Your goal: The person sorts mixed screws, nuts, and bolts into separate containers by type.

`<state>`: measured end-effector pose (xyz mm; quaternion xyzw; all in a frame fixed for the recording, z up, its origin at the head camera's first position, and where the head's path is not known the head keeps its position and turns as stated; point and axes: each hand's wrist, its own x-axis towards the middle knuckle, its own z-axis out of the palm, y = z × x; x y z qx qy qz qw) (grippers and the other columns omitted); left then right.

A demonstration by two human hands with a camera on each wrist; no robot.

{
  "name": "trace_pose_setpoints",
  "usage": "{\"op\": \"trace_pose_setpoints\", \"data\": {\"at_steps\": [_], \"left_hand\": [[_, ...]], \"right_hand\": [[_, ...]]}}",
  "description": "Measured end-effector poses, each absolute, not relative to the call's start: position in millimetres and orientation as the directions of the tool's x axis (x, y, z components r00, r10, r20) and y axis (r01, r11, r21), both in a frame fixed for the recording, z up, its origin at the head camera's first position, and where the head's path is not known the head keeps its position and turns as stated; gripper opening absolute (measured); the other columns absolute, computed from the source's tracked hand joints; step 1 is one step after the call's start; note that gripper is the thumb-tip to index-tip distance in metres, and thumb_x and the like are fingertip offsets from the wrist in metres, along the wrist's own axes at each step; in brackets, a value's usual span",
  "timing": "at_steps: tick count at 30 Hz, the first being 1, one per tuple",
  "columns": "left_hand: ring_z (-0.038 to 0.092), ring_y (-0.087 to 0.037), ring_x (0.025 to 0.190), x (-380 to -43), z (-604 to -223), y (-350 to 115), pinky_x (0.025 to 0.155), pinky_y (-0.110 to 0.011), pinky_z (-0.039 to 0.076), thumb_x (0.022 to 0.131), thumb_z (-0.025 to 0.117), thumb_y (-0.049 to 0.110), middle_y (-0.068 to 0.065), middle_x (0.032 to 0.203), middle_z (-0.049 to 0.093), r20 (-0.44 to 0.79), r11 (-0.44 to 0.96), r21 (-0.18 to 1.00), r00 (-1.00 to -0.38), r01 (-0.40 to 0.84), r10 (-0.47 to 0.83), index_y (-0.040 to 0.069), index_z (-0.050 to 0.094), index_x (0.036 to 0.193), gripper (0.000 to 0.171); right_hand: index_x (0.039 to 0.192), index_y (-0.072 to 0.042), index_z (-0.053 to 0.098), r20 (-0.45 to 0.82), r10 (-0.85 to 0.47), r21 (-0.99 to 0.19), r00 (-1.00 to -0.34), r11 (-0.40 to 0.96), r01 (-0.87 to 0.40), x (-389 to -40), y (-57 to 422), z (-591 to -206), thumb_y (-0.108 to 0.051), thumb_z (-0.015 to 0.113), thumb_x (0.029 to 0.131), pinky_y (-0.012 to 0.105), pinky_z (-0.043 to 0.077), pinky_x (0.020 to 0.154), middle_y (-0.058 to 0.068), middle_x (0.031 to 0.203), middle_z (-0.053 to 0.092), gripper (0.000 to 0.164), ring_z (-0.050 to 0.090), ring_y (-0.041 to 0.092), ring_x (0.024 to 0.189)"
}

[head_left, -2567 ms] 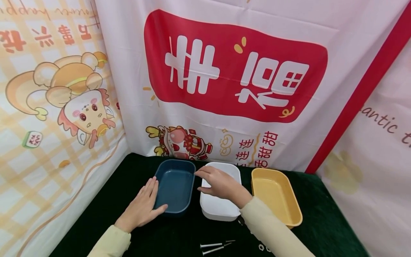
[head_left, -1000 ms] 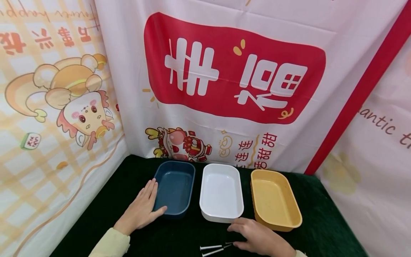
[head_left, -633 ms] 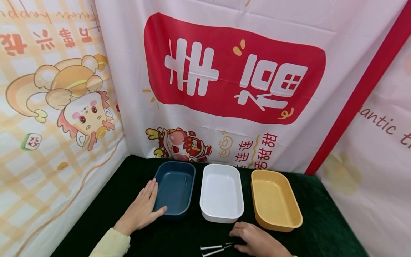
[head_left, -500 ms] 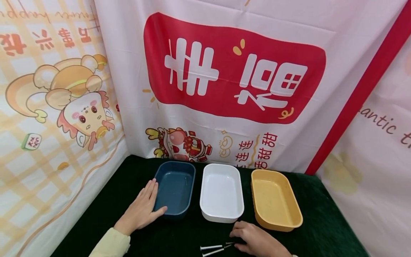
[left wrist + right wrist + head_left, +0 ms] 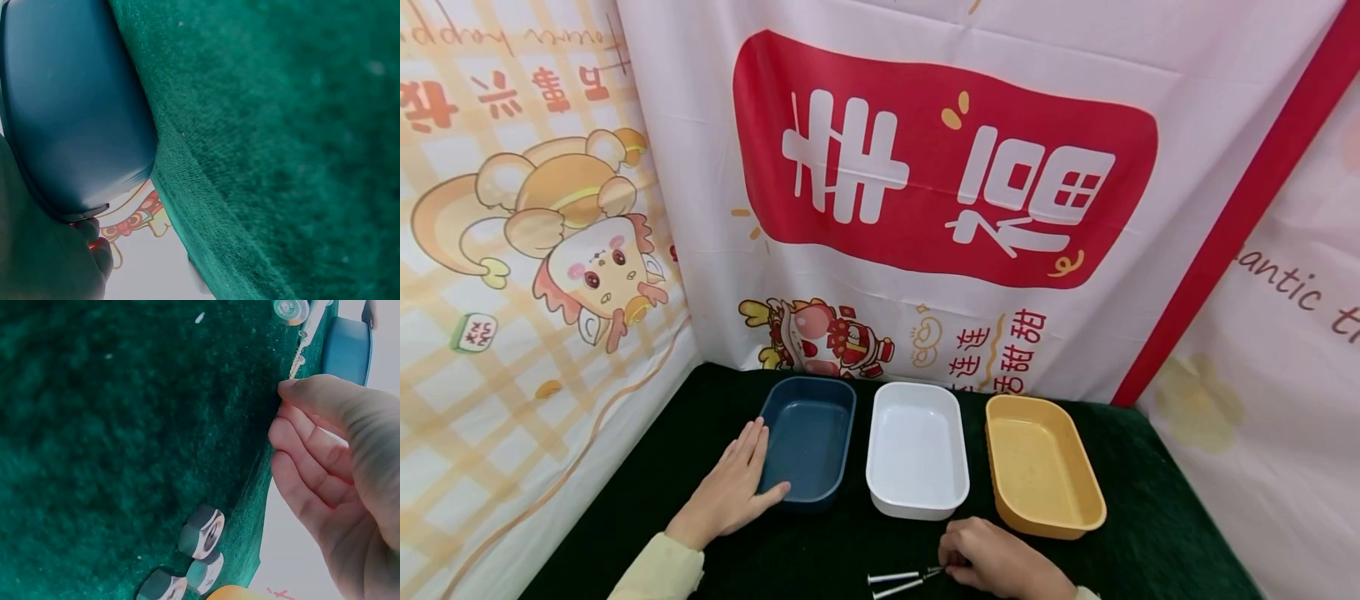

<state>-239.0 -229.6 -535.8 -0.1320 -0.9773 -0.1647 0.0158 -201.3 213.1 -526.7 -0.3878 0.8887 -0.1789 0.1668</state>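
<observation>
My left hand [image 5: 726, 492] lies with straight fingers along the left side of the blue container [image 5: 808, 446], its thumb over the front rim. Low in front of the white container [image 5: 917, 454], my right hand [image 5: 1000, 560] pinches a small screw [image 5: 935, 570] between thumb and index finger; its tip is hidden by the fingertips. The right wrist view shows the other fingers of this hand [image 5: 344, 462] loosely curled. Just left of the fingertips, two long silver screws [image 5: 892, 577] lie close together on the green cloth, their thin threaded ends toward the hand.
A yellow container [image 5: 1048, 462] stands to the right of the white one. Several hex nuts [image 5: 203, 532] lie on the dark green cloth [image 5: 820, 554] near the right hand, hidden in the head view. A printed white curtain [image 5: 700, 167] hangs behind the containers.
My right hand has moved from above the white container, by the blue one's rim, down and right to the screws. Its fingertips have just closed on the small screw. The left hand stays put.
</observation>
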Motion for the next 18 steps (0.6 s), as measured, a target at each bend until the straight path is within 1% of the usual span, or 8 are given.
{"op": "trace_pose_setpoints", "data": {"at_steps": [4,11,18], "left_hand": [[0.012,-0.044,0.164,-239.1,-535.8,-229.5,0.13,-0.065,0.02,0.097,0.053,0.075,-0.02,0.178,0.009,0.073,0.912,0.315,-0.965,0.261,0.251,-0.002,0.017,0.167,0.11],[0.012,-0.045,0.164,-238.9,-536.0,-229.9,0.13,-0.065,0.02,0.097,0.052,0.075,-0.02,0.178,0.008,0.074,0.912,0.316,-0.965,0.262,0.252,-0.002,0.017,0.168,0.11],[0.012,-0.045,0.164,-239.5,-536.3,-230.3,0.13,-0.065,0.02,0.096,0.046,0.082,-0.02,0.178,0.008,0.073,0.914,0.308,-0.965,0.263,0.254,-0.002,0.017,0.168,0.114]], "right_hand": [[0.099,-0.027,0.077,-0.183,-0.733,-0.453,-0.655,0.654,-0.605,-202.6,211.4,-526.7,-0.016,0.079,0.095,0.013,0.057,0.072,-0.02,0.09,0.068,0.012,0.059,-0.01,0.076],[0.096,-0.027,0.075,-0.214,-0.704,-0.432,-0.678,0.69,-0.581,-200.5,208.7,-524.0,-0.016,0.079,0.094,0.014,0.055,0.068,-0.02,0.087,0.063,0.012,0.056,-0.008,0.074],[0.095,-0.028,0.074,-0.216,-0.701,-0.43,-0.679,0.693,-0.579,-199.8,206.9,-523.2,-0.016,0.079,0.094,0.014,0.054,0.066,-0.021,0.086,0.062,0.013,0.056,-0.008,0.073]]}}
